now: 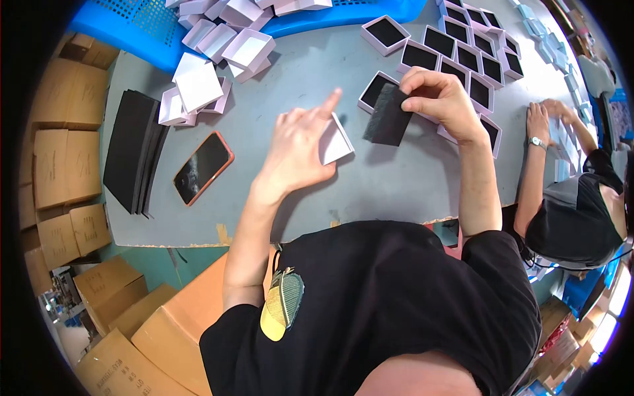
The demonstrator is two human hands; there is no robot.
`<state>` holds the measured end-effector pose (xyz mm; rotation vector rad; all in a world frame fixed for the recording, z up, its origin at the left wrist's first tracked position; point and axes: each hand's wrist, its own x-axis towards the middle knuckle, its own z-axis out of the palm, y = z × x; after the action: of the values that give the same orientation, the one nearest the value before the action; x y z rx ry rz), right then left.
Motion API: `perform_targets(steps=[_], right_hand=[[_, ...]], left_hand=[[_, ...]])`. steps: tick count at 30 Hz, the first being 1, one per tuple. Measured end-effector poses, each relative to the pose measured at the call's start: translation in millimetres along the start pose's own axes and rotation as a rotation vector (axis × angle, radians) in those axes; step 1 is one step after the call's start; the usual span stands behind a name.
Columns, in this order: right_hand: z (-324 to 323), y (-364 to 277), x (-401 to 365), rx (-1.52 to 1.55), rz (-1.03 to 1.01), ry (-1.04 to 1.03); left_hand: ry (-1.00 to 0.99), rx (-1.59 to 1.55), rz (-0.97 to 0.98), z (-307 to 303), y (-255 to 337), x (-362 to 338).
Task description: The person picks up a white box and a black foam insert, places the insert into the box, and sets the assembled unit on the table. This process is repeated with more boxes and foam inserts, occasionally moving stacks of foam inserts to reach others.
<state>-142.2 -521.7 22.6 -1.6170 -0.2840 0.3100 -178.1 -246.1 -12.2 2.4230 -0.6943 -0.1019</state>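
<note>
My left hand (297, 148) lies over a small white box (337, 142) on the table. Its index finger points outward, while the thumb and other fingers are around the box, partly hiding it. Pinched between the thumb and fingers of my right hand (446, 102) is a thin black foam pad (389, 122), held above the table. Just behind the pad sits a pale box with a black insert (374, 89), partly covered by it. Several more boxes with black inserts (456, 49) stand grouped beyond my right hand.
A blue plastic basket (135, 30) with white boxes (247, 49) stands at the far left. Loose boxes (198, 86), black foam sheets (132, 155) and a phone (203, 168) lie on the left. At right, a co-worker's hands (545, 119) are near light-blue boxes (564, 142).
</note>
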Motion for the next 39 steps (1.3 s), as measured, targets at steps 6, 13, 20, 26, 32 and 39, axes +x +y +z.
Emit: perform_targets(steps=[6, 13, 20, 26, 32, 39], right_hand=[[40.0, -2.3, 23.8, -0.305, -0.057, -0.109], [70.9, 18.2, 25.6, -0.705, 0.005, -0.113], [56.6, 37.4, -0.2, -0.953, -0.253, 0.047], [75.7, 55.2, -5.7, -1.138, -0.568, 0.133], [57.5, 58.3, -34.4, -1.109, -0.450, 0.085], [27.0, 47.0, -14.5, -1.112, -0.458, 0.349]], left_hand=[[0.109, -0.167, 0.028, 27.4, -12.5, -6.3], [0.181, -0.200, -0.020, 43.5, -20.2, -16.9], [0.121, -0.295, 0.064, 49.8, -12.8, -1.5], [0.183, -0.337, -0.057, 65.7, -5.3, -6.0], [0.284, -0.379, 0.191, 90.8, 1.9, 0.3], [0.799, -0.025, 0.033, -46.6, -43.4, -64.0]])
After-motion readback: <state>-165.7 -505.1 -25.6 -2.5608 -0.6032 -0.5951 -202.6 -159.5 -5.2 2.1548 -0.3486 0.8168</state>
